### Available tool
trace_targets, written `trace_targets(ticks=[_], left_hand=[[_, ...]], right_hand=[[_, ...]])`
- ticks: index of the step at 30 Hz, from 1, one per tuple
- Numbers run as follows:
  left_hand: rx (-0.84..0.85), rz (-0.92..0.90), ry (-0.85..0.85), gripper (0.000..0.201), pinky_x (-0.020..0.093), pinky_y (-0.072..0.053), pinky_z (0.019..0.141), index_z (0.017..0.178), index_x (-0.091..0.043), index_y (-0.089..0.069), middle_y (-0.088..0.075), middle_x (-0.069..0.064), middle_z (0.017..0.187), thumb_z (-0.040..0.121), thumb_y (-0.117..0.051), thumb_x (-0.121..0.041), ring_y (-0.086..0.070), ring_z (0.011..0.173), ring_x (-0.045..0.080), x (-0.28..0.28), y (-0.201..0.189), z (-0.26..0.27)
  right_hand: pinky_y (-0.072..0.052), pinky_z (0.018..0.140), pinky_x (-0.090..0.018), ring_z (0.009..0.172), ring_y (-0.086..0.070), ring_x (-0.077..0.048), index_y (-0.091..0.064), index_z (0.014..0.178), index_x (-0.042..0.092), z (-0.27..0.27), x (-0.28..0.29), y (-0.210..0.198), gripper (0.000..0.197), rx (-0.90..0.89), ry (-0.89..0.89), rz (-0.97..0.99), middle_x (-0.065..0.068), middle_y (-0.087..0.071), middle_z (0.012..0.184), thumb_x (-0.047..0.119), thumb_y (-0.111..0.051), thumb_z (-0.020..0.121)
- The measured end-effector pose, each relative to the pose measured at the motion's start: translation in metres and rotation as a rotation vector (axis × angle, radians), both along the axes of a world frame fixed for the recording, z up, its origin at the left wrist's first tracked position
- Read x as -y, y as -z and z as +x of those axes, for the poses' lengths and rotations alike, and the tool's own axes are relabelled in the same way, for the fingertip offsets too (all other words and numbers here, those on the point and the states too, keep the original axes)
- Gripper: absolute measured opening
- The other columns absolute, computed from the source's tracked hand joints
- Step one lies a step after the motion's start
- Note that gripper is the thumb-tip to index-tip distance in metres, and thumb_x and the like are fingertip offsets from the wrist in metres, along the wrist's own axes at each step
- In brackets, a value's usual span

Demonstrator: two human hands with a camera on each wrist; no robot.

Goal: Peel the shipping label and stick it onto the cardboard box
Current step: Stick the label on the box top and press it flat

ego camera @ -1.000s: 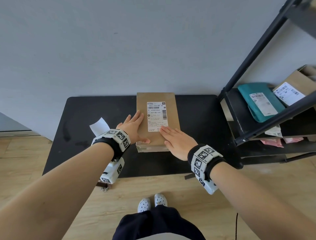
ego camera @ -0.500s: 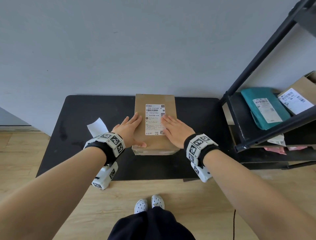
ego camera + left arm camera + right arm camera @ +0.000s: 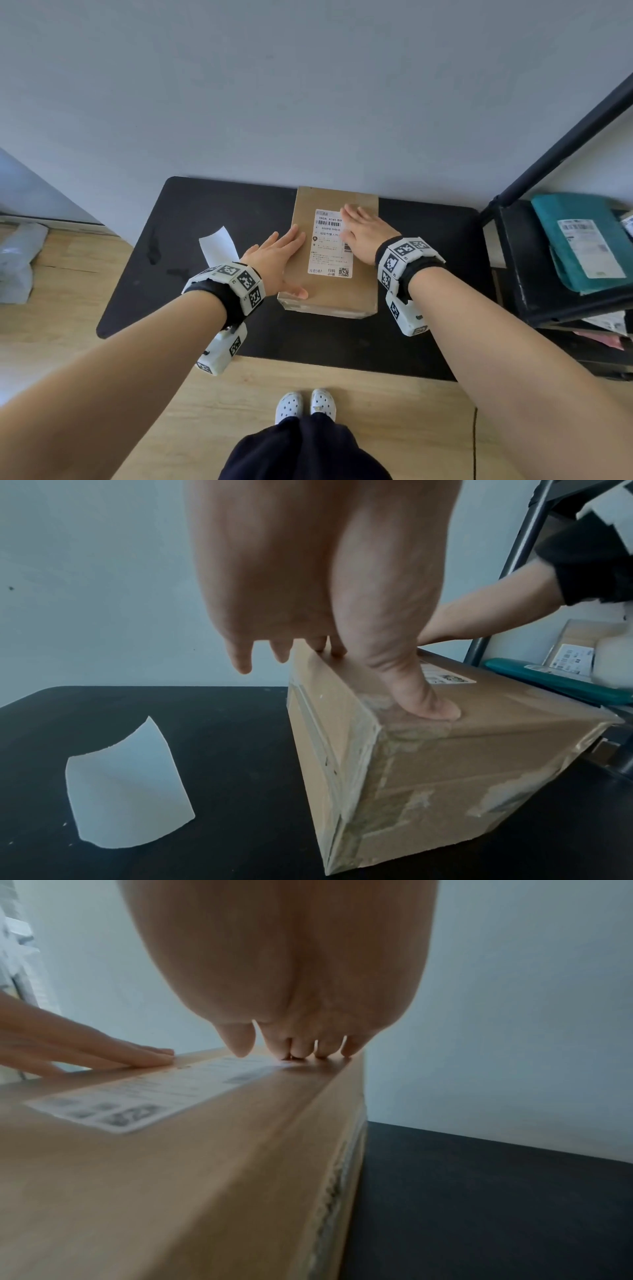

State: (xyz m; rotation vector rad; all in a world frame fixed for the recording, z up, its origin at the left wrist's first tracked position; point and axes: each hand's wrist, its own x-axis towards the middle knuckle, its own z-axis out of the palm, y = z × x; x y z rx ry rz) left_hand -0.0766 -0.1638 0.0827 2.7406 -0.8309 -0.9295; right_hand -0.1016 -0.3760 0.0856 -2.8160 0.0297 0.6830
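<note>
A brown cardboard box (image 3: pixel 334 287) (image 3: pixel 428 764) (image 3: pixel 171 1191) stands on the black table (image 3: pixel 171 274) against the wall. A white shipping label (image 3: pixel 327 253) (image 3: pixel 137 1096) lies flat on its top. My left hand (image 3: pixel 274 257) (image 3: pixel 325 656) rests flat on the box's left edge, thumb pressed on the near corner. My right hand (image 3: pixel 359 229) (image 3: pixel 291 1047) lies flat with straight fingers over the label's far right part. Neither hand grips anything.
A curled white backing sheet (image 3: pixel 219 245) (image 3: pixel 126 796) lies on the table left of the box. A black metal shelf (image 3: pixel 513 257) at the right carries a teal mailer (image 3: pixel 579 240) with a label and other parcels. Pale bags (image 3: pixel 17 260) lie on the wooden floor at the left.
My right hand has slid from the label's near right corner toward the far end of the box. The left hand has stayed on the box's left edge. The head view has shifted.
</note>
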Motion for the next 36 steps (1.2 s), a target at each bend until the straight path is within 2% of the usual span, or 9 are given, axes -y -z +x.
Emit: trace_targets(ticks=[5, 12, 18, 22, 26, 28, 32, 34, 36], left_hand=[[0.011, 0.002, -0.012, 0.115, 0.05, -0.012, 0.121, 0.152, -0.031, 0.005, 0.013, -0.016, 0.16, 0.071, -0.073, -0.057, 0.002, 0.15, 0.021, 0.0, 0.001, -0.001], [0.034, 0.026, -0.019, 0.116, 0.051, -0.015, 0.12, 0.152, -0.031, 0.005, 0.012, -0.016, 0.16, 0.07, -0.072, -0.059, 0.002, 0.15, 0.023, 0.003, 0.0, -0.003], [0.027, 0.05, -0.018, 0.112, 0.051, -0.013, 0.121, 0.152, -0.03, 0.007, 0.013, -0.012, 0.161, 0.074, -0.069, -0.057, 0.005, 0.15, 0.024, 0.004, -0.006, -0.008], [0.023, 0.086, 0.039, 0.094, 0.052, -0.01, 0.121, 0.15, -0.04, 0.001, 0.012, -0.008, 0.162, 0.083, -0.063, -0.053, 0.007, 0.15, 0.025, 0.005, -0.01, -0.017], [0.072, 0.118, 0.126, 0.069, 0.051, -0.007, 0.121, 0.148, -0.045, -0.011, 0.008, -0.008, 0.162, 0.093, -0.051, -0.043, 0.009, 0.15, 0.025, 0.008, -0.016, -0.029], [0.11, 0.099, 0.18, 0.061, 0.051, -0.005, 0.121, 0.149, -0.043, -0.014, 0.006, -0.01, 0.162, 0.097, -0.046, -0.037, 0.008, 0.15, 0.023, 0.009, -0.016, -0.035], [0.133, 0.113, 0.208, 0.061, 0.053, -0.013, 0.12, 0.151, -0.032, -0.006, 0.004, -0.008, 0.162, 0.099, -0.038, -0.033, 0.001, 0.15, 0.023, -0.004, -0.011, -0.044], [0.092, 0.132, 0.176, 0.06, 0.051, -0.013, 0.12, 0.152, -0.03, -0.003, 0.005, -0.007, 0.162, 0.1, -0.034, -0.035, -0.002, 0.15, 0.024, -0.012, -0.018, -0.048], [0.082, 0.099, 0.113, 0.059, 0.048, -0.015, 0.121, 0.152, -0.029, -0.008, 0.001, -0.006, 0.163, 0.1, -0.034, -0.038, -0.007, 0.15, 0.022, -0.018, -0.025, -0.051]], right_hand=[[-0.002, 0.121, -0.033, 0.15, 0.002, -0.017, -0.002, 0.152, 0.014, -0.003, -0.028, 0.005, 0.055, 0.022, -0.111, 0.052, 0.0, 0.003, 0.162, 0.031, -0.019, 0.102], [-0.003, 0.121, -0.033, 0.15, 0.001, -0.015, -0.003, 0.152, 0.018, -0.049, -0.046, 0.009, 0.056, 0.018, -0.254, 0.086, 0.003, 0.002, 0.162, 0.033, -0.022, 0.101], [-0.007, 0.123, -0.033, 0.15, 0.0, -0.014, -0.002, 0.152, 0.018, -0.081, -0.036, 0.008, 0.056, 0.026, -0.285, 0.01, 0.003, 0.001, 0.162, 0.035, -0.021, 0.102], [-0.002, 0.122, -0.031, 0.149, 0.0, -0.014, -0.001, 0.152, 0.019, -0.097, -0.025, 0.004, 0.056, 0.027, -0.224, -0.038, 0.003, 0.003, 0.162, 0.037, -0.02, 0.102], [-0.003, 0.121, -0.03, 0.149, 0.001, -0.012, -0.001, 0.152, 0.017, -0.106, -0.024, 0.003, 0.06, 0.046, -0.096, -0.051, 0.002, 0.002, 0.162, 0.041, -0.02, 0.101], [-0.005, 0.122, -0.032, 0.149, 0.0, -0.013, -0.002, 0.152, 0.018, -0.108, -0.029, 0.004, 0.059, 0.057, -0.055, -0.026, 0.002, 0.001, 0.162, 0.042, -0.021, 0.101], [-0.006, 0.121, -0.033, 0.149, 0.001, -0.013, -0.002, 0.152, 0.019, -0.118, -0.032, 0.005, 0.058, 0.074, 0.004, -0.003, 0.003, 0.002, 0.162, 0.039, -0.022, 0.101], [-0.008, 0.121, -0.033, 0.149, 0.0, -0.013, -0.002, 0.152, 0.019, -0.124, -0.029, 0.002, 0.059, 0.061, 0.042, -0.026, 0.004, 0.003, 0.162, 0.039, -0.023, 0.101], [-0.015, 0.121, -0.034, 0.149, -0.007, -0.015, -0.005, 0.152, 0.018, -0.132, -0.027, -0.001, 0.059, 0.059, 0.106, -0.046, 0.003, -0.001, 0.162, 0.039, -0.025, 0.101]])
